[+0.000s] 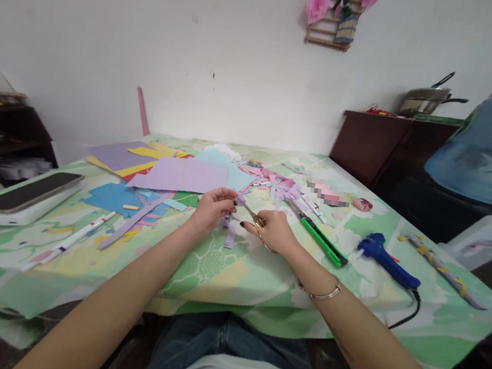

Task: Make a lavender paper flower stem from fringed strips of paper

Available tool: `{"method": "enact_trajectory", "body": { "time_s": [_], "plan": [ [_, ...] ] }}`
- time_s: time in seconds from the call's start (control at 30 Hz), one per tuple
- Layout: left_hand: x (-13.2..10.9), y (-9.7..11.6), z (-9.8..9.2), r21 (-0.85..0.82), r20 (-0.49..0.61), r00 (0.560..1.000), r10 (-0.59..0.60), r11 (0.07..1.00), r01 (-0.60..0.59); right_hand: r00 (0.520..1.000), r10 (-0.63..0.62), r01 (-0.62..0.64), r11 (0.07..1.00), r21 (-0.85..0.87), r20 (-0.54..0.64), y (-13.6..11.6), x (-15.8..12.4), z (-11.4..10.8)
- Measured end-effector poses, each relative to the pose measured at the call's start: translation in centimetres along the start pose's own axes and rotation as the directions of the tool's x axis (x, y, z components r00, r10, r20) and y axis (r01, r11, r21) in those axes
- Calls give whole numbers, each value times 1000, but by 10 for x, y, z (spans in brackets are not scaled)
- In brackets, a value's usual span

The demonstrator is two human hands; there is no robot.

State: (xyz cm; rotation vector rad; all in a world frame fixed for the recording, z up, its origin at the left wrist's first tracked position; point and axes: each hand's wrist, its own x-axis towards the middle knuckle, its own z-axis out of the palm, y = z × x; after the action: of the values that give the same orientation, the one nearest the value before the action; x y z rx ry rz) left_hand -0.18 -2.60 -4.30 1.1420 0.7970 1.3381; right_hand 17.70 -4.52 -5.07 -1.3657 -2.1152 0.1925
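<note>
My right hand (272, 230) grips a pair of scissors (259, 220) by its gold-coloured handles, blades pointing left toward my other hand. Between the fingertips of my left hand (215, 208) is a small piece of purple paper (240, 199), partly hidden by the fingers and blades. Just below the hands, a short fringed purple paper strip (230, 238) lies on the tablecloth. Behind my left hand is a large lilac paper sheet (178, 175). A green utility knife (323, 241) lies right of my right hand.
A blue glue gun (388, 261) and a wrapped stick (442, 270) lie at the right on the patterned tablecloth (269, 282). Pink and purple scraps (280, 186) are heaped behind the hands. At the left are a phone (32, 191), white markers (70, 242) and blue paper (113, 199).
</note>
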Motion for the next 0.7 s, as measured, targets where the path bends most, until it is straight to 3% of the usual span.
{"method": "enact_trajectory", "body": {
  "time_s": [0.7],
  "plan": [
    [-1,-1,2,-35,31,1000,5,999,-4,999,20,-19,999,37,-28,0,1,3]
  ]
}}
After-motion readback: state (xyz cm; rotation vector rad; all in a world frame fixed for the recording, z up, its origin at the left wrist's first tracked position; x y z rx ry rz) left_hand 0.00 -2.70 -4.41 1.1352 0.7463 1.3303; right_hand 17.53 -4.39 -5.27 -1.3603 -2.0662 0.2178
